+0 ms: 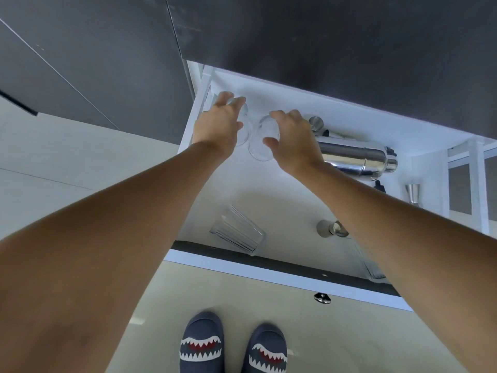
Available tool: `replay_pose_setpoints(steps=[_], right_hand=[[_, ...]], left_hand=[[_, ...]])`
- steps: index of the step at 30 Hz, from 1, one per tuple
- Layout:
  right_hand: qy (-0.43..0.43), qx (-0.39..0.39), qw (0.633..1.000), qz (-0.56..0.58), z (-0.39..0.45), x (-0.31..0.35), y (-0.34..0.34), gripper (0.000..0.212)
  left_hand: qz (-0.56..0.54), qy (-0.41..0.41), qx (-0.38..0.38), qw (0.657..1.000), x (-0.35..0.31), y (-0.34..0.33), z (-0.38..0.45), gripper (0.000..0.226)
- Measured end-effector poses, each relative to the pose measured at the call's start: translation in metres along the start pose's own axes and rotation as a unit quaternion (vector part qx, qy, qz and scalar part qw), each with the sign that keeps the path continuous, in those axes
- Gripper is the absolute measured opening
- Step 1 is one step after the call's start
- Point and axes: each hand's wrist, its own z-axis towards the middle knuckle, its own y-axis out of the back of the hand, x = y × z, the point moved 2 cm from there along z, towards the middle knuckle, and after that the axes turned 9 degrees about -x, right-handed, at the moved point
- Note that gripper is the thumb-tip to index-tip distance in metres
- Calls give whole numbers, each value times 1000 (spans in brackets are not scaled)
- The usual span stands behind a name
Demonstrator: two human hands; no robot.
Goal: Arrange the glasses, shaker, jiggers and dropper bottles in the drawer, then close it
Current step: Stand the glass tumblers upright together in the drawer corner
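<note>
The white drawer stands pulled out below a dark counter. At its back left, my left hand rests over a clear glass, fingers around its top. Beside it my right hand grips a second clear glass. The steel shaker lies on its side just right of my right hand. A ribbed glass lies tipped over near the drawer front. One steel jigger stands at the right wall, another jigger lies partly under my right forearm. A dark dropper bottle cap peeks out below the shaker.
The drawer front with a metal knob faces me. My feet in shark-pattern slippers stand on the beige floor close to it. A dark cabinet face fills the left. Another clear glass lies under my right forearm.
</note>
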Motion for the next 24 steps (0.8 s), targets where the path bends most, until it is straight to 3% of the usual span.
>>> replay_pose_setpoints(steps=[12,16,19,20,22,24], right_hand=[[-16,-59,997,43,34,-13,-9,41],[7,-34,998,52,31,-17,-9,53],[25,1,997,67,7,-23,5,70],[36,-1,997,73,-5,-27,13,66],[53,-6,995,86,-33,-44,29,45],[32,3,996,77,-65,-73,44,32]], left_hand=[[-35,4,12,999,-3,-1,15,53],[-30,0,13,999,-6,3,10,59],[11,-53,-20,998,-15,11,-11,65],[12,-87,-22,996,-19,13,-22,62],[-14,-167,33,985,-25,12,-45,53],[-60,-207,174,961,-27,7,-69,47]])
